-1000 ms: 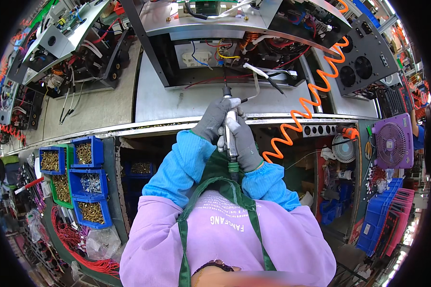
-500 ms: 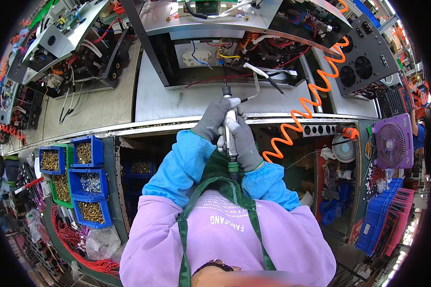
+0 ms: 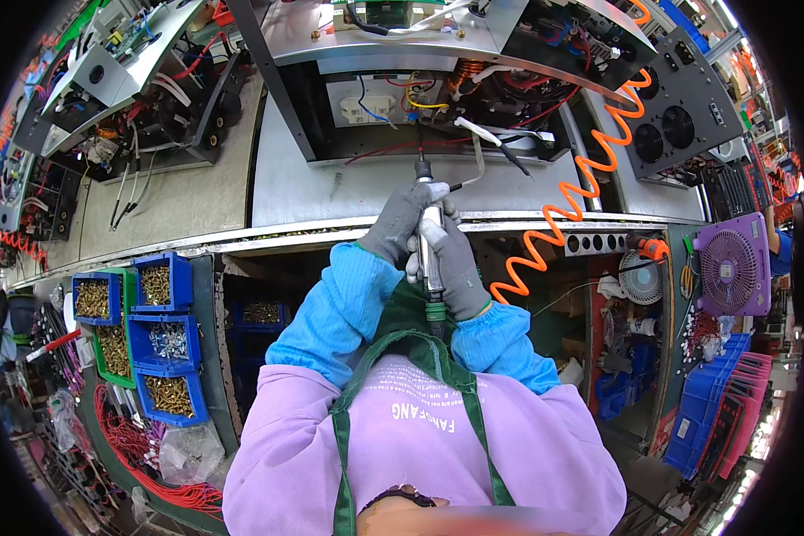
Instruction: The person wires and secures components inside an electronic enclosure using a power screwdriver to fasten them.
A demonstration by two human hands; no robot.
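Observation:
In both gloved hands I hold a silver power screwdriver (image 3: 430,259), its long bit pointing away from me into an open metal machine housing (image 3: 281,98). My left hand (image 3: 397,223) closes around the upper part of the tool, near its dark collar. Lower down, my right hand (image 3: 458,268) wraps the tool body from the right. The bit's tip reaches a small blue part (image 3: 412,117) beside yellow wires; the exact contact is too small to make out. A pale cable (image 3: 481,161) with a dark end hangs down to my left fingertips; whether they grip it I cannot tell.
An orange coiled hose (image 3: 590,183) runs down right of my hands. Blue bins (image 3: 163,344) of screws stand at left, above red wires (image 3: 143,473). Other part-built machines (image 3: 152,107) sit on the bench. A purple fan (image 3: 731,263) stands at right.

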